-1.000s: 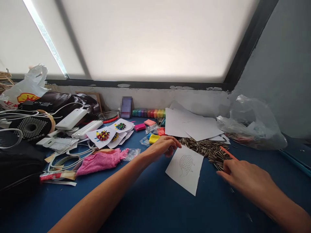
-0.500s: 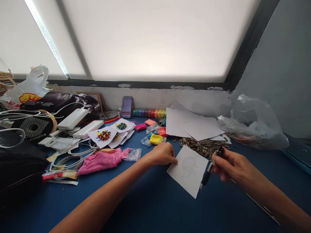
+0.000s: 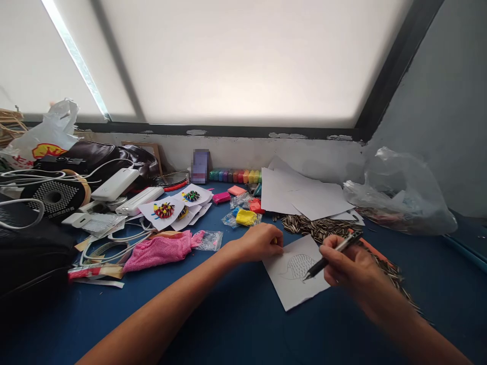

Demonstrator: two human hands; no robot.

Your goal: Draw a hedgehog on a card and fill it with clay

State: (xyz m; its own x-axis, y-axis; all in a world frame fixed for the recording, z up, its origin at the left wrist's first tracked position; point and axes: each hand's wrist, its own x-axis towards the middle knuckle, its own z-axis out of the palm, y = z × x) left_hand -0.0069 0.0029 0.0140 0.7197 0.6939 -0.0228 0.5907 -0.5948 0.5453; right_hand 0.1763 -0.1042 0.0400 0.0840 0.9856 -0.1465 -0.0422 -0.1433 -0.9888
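On the bench [image 3: 236,304], left hand [image 3: 262,242] curls by the paper [image 3: 283,294], grip unclear; right hand [image 3: 350,262] pinches a pen [image 3: 317,266], probably for drawing; next stroke needs steadiness.

Just R of ctr, low in frame, my R hand [image 3: 347,263] grips a blk pen [image 3: 323,261] over the sketched sheet [image 3: 285,293], my L hand [image 3: 262,242] by its upper-L corner, w/ pink cloth [image 3: 160,252] lower L.

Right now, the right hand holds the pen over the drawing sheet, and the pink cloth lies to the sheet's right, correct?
Not quite: the head view shows the pink cloth to the left of the drawing sheet. The right hand does hold the pen over the sheet.
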